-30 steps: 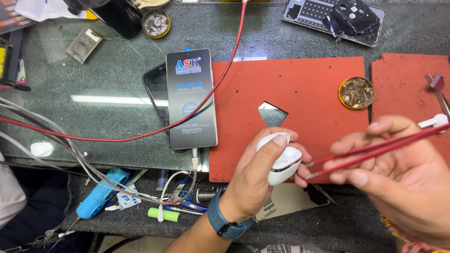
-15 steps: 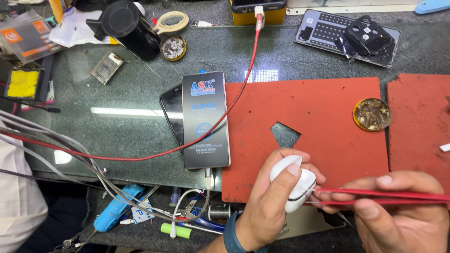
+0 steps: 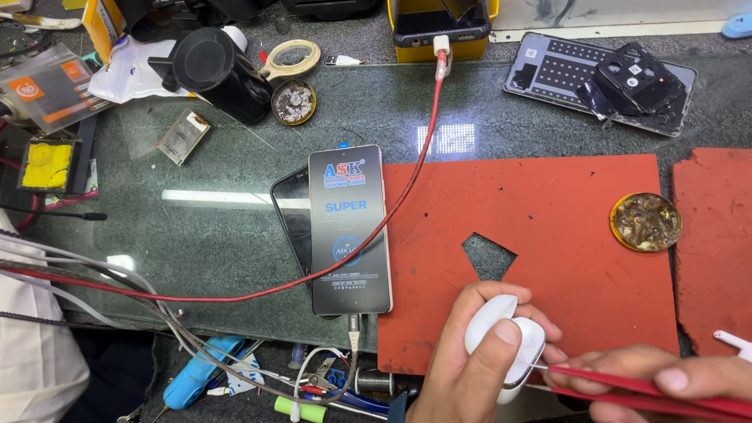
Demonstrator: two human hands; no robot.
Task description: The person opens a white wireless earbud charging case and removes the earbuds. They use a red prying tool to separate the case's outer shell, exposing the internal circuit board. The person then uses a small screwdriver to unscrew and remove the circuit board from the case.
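My left hand (image 3: 470,368) grips a small white rounded case (image 3: 505,345) at the front edge of the red work mat (image 3: 540,227). At the bottom right, my right hand (image 3: 658,384) pinches red tweezers (image 3: 650,388) whose tips touch the right side of the case. A phone with a lit screen (image 3: 348,227) lies left of the mat, on top of a second dark phone (image 3: 288,211), with a cable plugged into its lower end.
A red cable (image 3: 407,196) runs from a yellow device (image 3: 442,23) at the back across the glass bench. A round flux tin (image 3: 645,222) sits on the mat's right edge. A dismantled phone back (image 3: 599,78), black cup (image 3: 219,70), tape roll (image 3: 290,59) and tools crowd the edges.
The view has shifted so the bench sits lower in frame. Both hands now lie nearer the bottom edge, still on the white case and tweezers, with the tweezer tips closer to the case.
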